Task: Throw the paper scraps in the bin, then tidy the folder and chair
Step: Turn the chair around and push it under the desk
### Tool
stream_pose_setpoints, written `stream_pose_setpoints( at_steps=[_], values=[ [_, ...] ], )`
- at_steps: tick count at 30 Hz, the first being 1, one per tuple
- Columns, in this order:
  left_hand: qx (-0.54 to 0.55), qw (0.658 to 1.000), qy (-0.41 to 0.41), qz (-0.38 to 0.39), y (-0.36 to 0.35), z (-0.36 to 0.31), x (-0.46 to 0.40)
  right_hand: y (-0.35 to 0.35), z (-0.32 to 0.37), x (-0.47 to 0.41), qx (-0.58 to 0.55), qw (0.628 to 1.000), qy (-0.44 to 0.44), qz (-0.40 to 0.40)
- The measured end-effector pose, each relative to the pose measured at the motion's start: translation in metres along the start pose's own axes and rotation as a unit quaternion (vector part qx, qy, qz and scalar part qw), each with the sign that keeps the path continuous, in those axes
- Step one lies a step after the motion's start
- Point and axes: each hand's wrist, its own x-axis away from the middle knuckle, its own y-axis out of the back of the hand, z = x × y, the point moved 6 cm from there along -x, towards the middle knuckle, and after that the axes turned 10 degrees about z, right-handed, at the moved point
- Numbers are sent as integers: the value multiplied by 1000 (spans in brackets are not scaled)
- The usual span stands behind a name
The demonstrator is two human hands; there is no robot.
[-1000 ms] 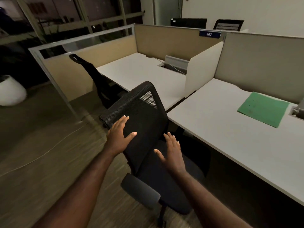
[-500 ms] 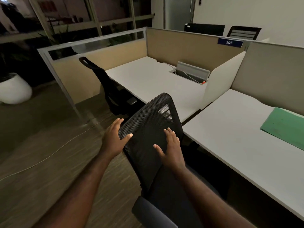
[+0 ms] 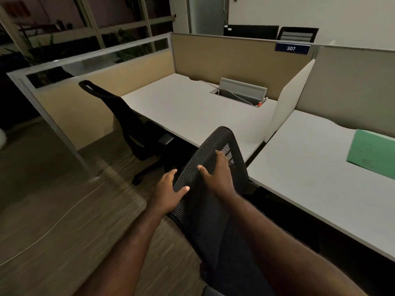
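Pushing the chair (image 3: 210,167) in is the step in hand, judging by both hands on its mesh backrest. Left hand (image 3: 168,193): fingers wrapped round the backrest's left edge, thumb on the rear face, so closed on the chair. Right hand (image 3: 218,176): laid flat on the rear of the mesh, fingers spread, not curled round anything, pressing rather than gripping. The chair sits angled, top of the backrest leaning toward the counter (image 3: 310,184) just beyond the right hand, seat partly under it as far as I can tell; the base is hidden. To do it well: push evenly with both hands so it doesn't swivel, square the backrest to the counter edge, and stop before the mesh top hits that edge. Left of the left hand, well apart: a second black chair (image 3: 128,124) already tucked at the neighbouring counter (image 3: 192,107), and a thin cable (image 3: 64,214) running across the floor (image 3: 64,242) nearby, which the castors could snag if the chair drifts left. Ahead of the right hand, the white divider (image 3: 288,97) splits the two counters; keep the chair right of it. Far right of the right hand, the green folder (image 3: 372,154) lies flat on the counter, clear of the chair's path. No paper scraps or bin in view.
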Motion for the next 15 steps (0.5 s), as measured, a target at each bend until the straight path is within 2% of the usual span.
stream_pose_setpoints(
  at_steps=[6,10,15],
  values=[
    [3,999,-4,48,-14,6,-6,-37,1,-13,-56,994,-97,-2],
    [-8,997,-4,71,-18,9,0,-54,0,-12,-60,989,-136,20],
    [37,997,1,74,-20,15,21,-53,4,-13,-57,986,-156,10]
  ],
)
